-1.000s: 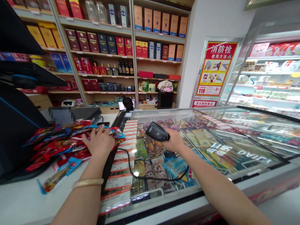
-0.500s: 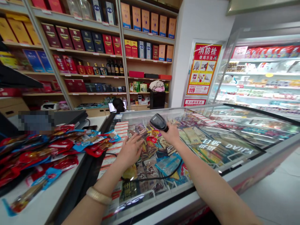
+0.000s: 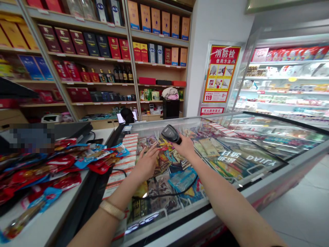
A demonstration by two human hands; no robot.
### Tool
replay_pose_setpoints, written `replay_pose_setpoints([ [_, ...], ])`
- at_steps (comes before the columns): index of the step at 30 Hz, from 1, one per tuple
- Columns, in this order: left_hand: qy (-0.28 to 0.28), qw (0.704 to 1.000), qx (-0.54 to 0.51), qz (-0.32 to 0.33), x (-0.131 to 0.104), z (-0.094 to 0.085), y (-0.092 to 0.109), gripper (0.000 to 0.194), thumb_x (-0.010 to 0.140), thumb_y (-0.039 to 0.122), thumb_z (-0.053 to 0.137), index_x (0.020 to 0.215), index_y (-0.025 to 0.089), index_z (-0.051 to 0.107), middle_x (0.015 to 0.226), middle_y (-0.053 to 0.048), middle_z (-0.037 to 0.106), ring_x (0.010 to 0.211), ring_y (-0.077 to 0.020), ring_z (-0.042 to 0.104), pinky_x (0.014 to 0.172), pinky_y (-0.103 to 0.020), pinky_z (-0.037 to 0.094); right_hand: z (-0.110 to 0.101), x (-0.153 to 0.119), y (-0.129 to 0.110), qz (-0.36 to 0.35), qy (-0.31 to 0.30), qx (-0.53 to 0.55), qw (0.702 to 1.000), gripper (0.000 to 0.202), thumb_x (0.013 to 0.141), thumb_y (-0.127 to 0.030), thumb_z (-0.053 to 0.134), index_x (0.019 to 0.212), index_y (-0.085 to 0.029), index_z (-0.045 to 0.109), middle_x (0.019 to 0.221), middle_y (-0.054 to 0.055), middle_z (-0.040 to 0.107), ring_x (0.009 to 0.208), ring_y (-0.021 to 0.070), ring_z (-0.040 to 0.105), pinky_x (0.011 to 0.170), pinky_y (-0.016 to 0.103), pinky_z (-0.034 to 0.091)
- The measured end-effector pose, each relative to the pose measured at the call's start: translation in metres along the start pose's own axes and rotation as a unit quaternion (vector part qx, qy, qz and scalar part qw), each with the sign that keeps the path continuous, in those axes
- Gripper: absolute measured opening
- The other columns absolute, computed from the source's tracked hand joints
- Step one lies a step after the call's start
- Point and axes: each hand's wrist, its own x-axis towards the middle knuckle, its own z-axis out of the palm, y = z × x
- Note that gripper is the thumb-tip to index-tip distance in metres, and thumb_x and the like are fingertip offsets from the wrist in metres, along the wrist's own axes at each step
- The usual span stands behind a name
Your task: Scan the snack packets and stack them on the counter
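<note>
My right hand [image 3: 185, 146] is closed around the handle of a black barcode scanner [image 3: 170, 133], held over the glass lid [image 3: 246, 137] of a chest freezer. The scanner's head points away to the left. Close by on the left is my left hand [image 3: 147, 162], fingers stretched out over the glass, holding nothing that I can see. A black cable [image 3: 164, 196] curves across the lid beneath my forearms. Under the glass lie colourful ice cream packets [image 3: 164, 183], partly covered by my hands and arms.
Red and blue snack packets [image 3: 61, 161] are heaped on the white counter [image 3: 64, 209] at left. A person's dark-haired head [image 3: 128, 116] shows behind the freezer. Shelves of boxes [image 3: 110, 48] stand at the back, a lit refrigerated display [image 3: 290, 79] at right.
My left hand has shifted slightly towards the scanner, and its fingers reach farther right. The scanner stays in my right hand. The whole view has moved a little.
</note>
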Motion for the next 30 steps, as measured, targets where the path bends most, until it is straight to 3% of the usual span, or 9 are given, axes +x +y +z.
replay_pose_setpoints([
  [3,0.126,0.981,-0.139,-0.050,-0.003,-0.014,-0.010,0.048,0.083,0.020,0.050,0.130,0.020,0.061,0.130,-0.012,0.062,0.124,-0.0259,0.056,0.109,-0.048,0.041,0.000,0.000,0.001,0.005,0.014,0.005,1.000,0.029,0.078,-0.037,0.066,0.103,-0.022,0.068,0.092,0.007,0.074,0.090,0.0260,0.068,0.076,0.030,0.048],
  [6,0.252,0.905,-0.312,-0.144,-0.006,-0.032,-0.015,0.044,0.076,0.032,0.065,0.118,0.019,0.068,0.121,-0.010,0.064,0.105,-0.0248,0.066,0.098,-0.042,0.051,0.001,0.000,0.001,-0.006,0.033,0.015,0.999,0.029,0.076,-0.035,0.066,0.101,-0.022,0.068,0.089,0.006,0.073,0.087,0.0254,0.068,0.073,0.029,0.048],
  [10,0.312,0.768,-0.499,-0.253,-0.009,-0.050,-0.014,0.062,0.061,0.031,0.079,0.120,0.015,0.066,0.110,-0.009,0.067,0.088,-0.0221,0.070,0.086,-0.039,0.057,0.004,-0.001,0.001,-0.069,0.037,0.056,0.995,0.024,0.074,-0.034,0.067,0.094,-0.021,0.068,0.088,0.006,0.073,0.086,0.0248,0.067,0.072,0.028,0.047],
  [13,0.331,0.710,-0.548,-0.293,-0.009,-0.057,-0.012,0.068,0.055,0.026,0.082,0.120,0.013,0.065,0.089,-0.005,0.069,0.081,-0.0203,0.069,0.084,-0.039,0.058,0.006,-0.004,-0.003,-0.138,0.031,0.085,0.986,0.019,0.072,-0.033,0.067,0.087,-0.021,0.067,0.084,0.006,0.072,0.083,0.0236,0.067,0.071,0.028,0.047],
  [17,0.361,0.664,-0.579,-0.305,-0.008,-0.059,-0.014,0.066,0.054,0.022,0.081,0.118,0.012,0.065,0.081,-0.003,0.070,0.071,-0.0152,0.067,0.083,-0.040,0.058,0.007,-0.008,-0.011,-0.207,0.014,0.118,0.971,0.021,0.070,-0.032,0.067,0.086,-0.020,0.067,0.084,0.006,0.072,0.077,0.0220,0.066,0.070,0.028,0.047],
  [21,0.406,0.620,-0.593,-0.315,-0.007,-0.060,-0.020,0.063,0.051,0.016,0.080,0.113,0.013,0.066,0.080,-0.001,0.069,0.070,-0.0138,0.066,0.083,-0.040,0.058,0.006,-0.013,-0.017,-0.233,-0.033,0.130,0.963,0.024,0.070,-0.028,0.066,0.092,-0.020,0.068,0.088,0.005,0.073,0.080,0.0215,0.067,0.071,0.027,0.046],
  [30,0.447,0.602,-0.582,-0.314,-0.003,-0.063,-0.019,0.057,0.050,0.014,0.078,0.106,0.013,0.067,0.083,-0.002,0.069,0.073,-0.0146,0.065,0.081,-0.037,0.058,0.010,-0.018,-0.022,-0.226,-0.086,0.121,0.963,0.017,0.069,-0.027,0.068,0.084,-0.021,0.067,0.077,0.002,0.071,0.069,0.0181,0.064,0.063,0.024,0.041],
])
